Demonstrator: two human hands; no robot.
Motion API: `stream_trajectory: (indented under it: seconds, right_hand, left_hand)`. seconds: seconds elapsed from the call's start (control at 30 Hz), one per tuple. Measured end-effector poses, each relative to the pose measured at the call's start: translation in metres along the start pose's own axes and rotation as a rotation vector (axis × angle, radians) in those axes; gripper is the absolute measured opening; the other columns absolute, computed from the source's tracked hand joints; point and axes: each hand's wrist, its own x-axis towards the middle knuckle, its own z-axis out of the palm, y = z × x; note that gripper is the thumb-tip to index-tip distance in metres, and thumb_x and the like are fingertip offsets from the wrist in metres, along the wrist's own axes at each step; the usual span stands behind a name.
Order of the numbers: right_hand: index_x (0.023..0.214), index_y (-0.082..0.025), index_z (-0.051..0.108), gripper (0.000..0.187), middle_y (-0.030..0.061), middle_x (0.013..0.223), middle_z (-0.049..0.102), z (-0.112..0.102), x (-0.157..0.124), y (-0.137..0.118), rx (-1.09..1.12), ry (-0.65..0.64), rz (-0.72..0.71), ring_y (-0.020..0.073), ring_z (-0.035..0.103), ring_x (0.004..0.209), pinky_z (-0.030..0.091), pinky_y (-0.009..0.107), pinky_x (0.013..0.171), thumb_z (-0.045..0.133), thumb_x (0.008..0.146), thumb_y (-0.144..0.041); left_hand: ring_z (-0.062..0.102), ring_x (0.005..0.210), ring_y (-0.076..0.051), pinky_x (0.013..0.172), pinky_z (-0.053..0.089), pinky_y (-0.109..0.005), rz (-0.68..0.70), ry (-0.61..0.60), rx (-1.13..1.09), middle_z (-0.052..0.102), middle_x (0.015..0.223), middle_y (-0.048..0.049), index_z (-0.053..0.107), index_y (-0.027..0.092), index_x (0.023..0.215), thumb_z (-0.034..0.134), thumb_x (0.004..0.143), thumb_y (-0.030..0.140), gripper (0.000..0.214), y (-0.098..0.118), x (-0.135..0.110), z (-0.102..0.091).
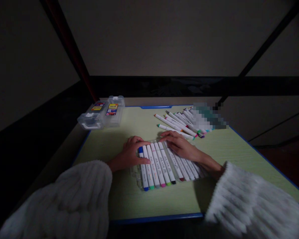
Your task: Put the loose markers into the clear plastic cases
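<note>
Side by side, several white markers (156, 169) with coloured ends lie in a clear plastic tray (137, 179) on the table. At the tray's left side, my left hand (129, 153) has its thumb and forefinger apart, touching the markers at that end. My right hand (180, 146) lies palm down across the upper part of a second group of markers (186, 169), fingers stretched toward the tray's far edge. That hand and wrist hide part of this group. Whether either hand presses on the tray cannot be seen.
Beyond my right hand is a loose pile of markers (176, 122), partly covered by a pixelated patch. Two clear plastic cases (91, 123) with handles and labels stand at the back left. The pale green table (134, 207) has a blue rim; a wall stands behind.
</note>
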Motion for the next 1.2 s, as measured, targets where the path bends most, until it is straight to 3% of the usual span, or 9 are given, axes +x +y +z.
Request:
stream_trajectory:
  seconds: [0.4, 0.53, 0.73, 1.03, 1.2]
  right_hand:
    - [0.101, -0.017, 0.058, 0.032, 0.0096, 0.117, 0.052, -0.001, 0.001, 0.001, 0.018, -0.005, -0.028, 0.0222, 0.047, 0.111, 0.037, 0.044, 0.094, 0.043, 0.075, -0.006]
    - [0.109, -0.017, 0.056, 0.030, 0.0110, 0.121, 0.051, 0.001, 0.000, -0.003, -0.028, -0.037, -0.032, 0.0243, 0.045, 0.113, 0.036, 0.045, 0.093, 0.051, 0.080, -0.022]
    - [0.118, -0.022, 0.051, 0.048, 0.0111, 0.126, 0.048, 0.003, 0.001, -0.011, -0.131, -0.112, -0.035, 0.0281, 0.044, 0.114, 0.034, 0.048, 0.089, 0.055, 0.078, -0.047]
    - [0.115, -0.020, 0.054, 0.046, 0.0117, 0.124, 0.050, 0.005, 0.003, -0.008, -0.088, -0.093, -0.065, 0.0274, 0.046, 0.112, 0.035, 0.048, 0.091, 0.059, 0.076, -0.044]
    - [0.110, -0.021, 0.056, 0.035, 0.0093, 0.120, 0.050, 0.001, 0.003, -0.009, 0.109, 0.038, -0.055, 0.0228, 0.045, 0.114, 0.037, 0.043, 0.094, 0.059, 0.078, -0.036]
  left_hand:
    - [0.041, 0.108, -0.028, 0.095, 0.030, -0.044, 0.013, -0.003, -0.011, 0.045, 0.109, -0.0064, 0.056, 0.021, 0.111, 0.073, 0.057, 0.038, 0.060, -0.001, 0.000, 0.000]
    - [0.040, 0.108, -0.029, 0.095, 0.031, -0.044, -0.001, -0.003, -0.003, 0.045, 0.109, -0.0068, 0.056, 0.021, 0.111, 0.074, 0.056, 0.039, 0.061, 0.000, 0.000, 0.000]
    - [0.040, 0.108, -0.029, 0.095, 0.030, -0.044, 0.014, -0.003, -0.013, 0.045, 0.109, -0.0068, 0.056, 0.021, 0.112, 0.073, 0.057, 0.039, 0.060, -0.001, 0.000, 0.000]
    - [0.040, 0.108, -0.029, 0.094, 0.032, -0.045, 0.025, -0.006, 0.002, 0.045, 0.109, -0.0070, 0.056, 0.022, 0.111, 0.073, 0.057, 0.041, 0.060, -0.002, 0.001, 0.001]
    - [0.041, 0.108, -0.028, 0.095, 0.032, -0.044, 0.029, -0.010, -0.014, 0.045, 0.110, -0.0076, 0.055, 0.020, 0.111, 0.074, 0.057, 0.038, 0.061, -0.002, 0.000, -0.001]
